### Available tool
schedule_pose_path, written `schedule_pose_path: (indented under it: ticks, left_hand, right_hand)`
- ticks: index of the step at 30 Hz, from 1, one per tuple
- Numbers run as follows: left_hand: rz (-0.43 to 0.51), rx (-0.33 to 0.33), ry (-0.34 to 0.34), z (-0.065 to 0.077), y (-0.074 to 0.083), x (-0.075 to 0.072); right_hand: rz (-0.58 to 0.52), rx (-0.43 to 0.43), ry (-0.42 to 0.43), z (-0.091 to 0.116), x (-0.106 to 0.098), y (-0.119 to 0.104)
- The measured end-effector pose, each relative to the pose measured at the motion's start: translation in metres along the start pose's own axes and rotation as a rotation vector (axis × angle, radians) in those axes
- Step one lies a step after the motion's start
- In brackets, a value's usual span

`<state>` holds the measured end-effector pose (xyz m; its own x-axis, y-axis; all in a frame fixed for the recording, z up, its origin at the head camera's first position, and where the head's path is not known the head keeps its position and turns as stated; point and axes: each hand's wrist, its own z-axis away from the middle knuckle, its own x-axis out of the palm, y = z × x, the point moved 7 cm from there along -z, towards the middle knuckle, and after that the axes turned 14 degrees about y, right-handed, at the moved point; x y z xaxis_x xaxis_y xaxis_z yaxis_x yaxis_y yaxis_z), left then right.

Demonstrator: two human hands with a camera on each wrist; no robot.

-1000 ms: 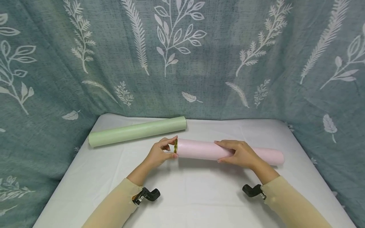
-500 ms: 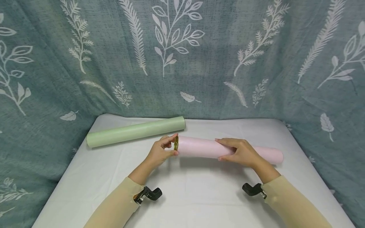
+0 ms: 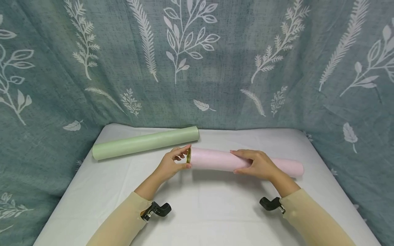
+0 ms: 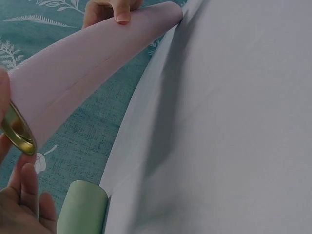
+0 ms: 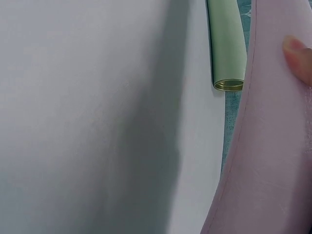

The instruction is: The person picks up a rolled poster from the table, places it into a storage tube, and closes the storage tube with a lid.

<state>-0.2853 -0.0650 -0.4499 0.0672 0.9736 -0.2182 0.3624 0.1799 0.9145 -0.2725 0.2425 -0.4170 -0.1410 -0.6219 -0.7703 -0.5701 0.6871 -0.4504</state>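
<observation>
A long pink tube (image 3: 212, 159) with a gold-coloured rim lies across both hands, its left end raised off the white cloth and its right end low near it. My left hand (image 3: 169, 165) pinches the gold-rimmed end between thumb and fingers. Around the tube's middle, my right hand (image 3: 258, 164) grips with the thumb on the near side and fingers over the far side. The left wrist view shows the gold end (image 4: 20, 132) as a recessed metal cap or ring. In the right wrist view, the thumb (image 5: 298, 58) presses on the pink surface.
A matching green tube (image 3: 144, 142) lies on the white-covered table (image 3: 215, 205) at the back left, its right end rimmed in gold. A green-blue leaf-print curtain (image 3: 227, 68) hangs behind and at both sides. Black wrist mounts (image 3: 160, 209) stick out from both sleeves.
The pink tube's left end rose slightly, then settled a little lower. Both hands keep their hold on it. The whole head view has shifted slightly; the green tube stays in place.
</observation>
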Motion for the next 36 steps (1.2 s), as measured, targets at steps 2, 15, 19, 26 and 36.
schedule_pose_path:
  ticks: [2,15,19,26,36]
  left_hand:
    - [-0.029,-0.001,-0.015,0.002,0.001,-0.001]
    - [-0.146,-0.048,-0.072,0.009,-0.003,-0.006]
    - [-0.152,-0.035,-0.086,0.010,-0.002,-0.005]
    - [-0.192,-0.050,-0.123,0.013,-0.002,-0.007]
    - [-0.288,-0.008,-0.073,0.018,0.001,-0.027]
  right_hand:
    - [0.009,-0.007,-0.003,0.000,0.001,-0.001]
    - [0.071,-0.106,-0.004,-0.001,0.000,-0.012]
    - [0.101,-0.128,-0.010,-0.002,-0.003,-0.013]
    - [0.155,-0.112,-0.030,-0.004,-0.010,-0.005]
    - [0.200,-0.073,-0.038,-0.012,-0.021,0.007]
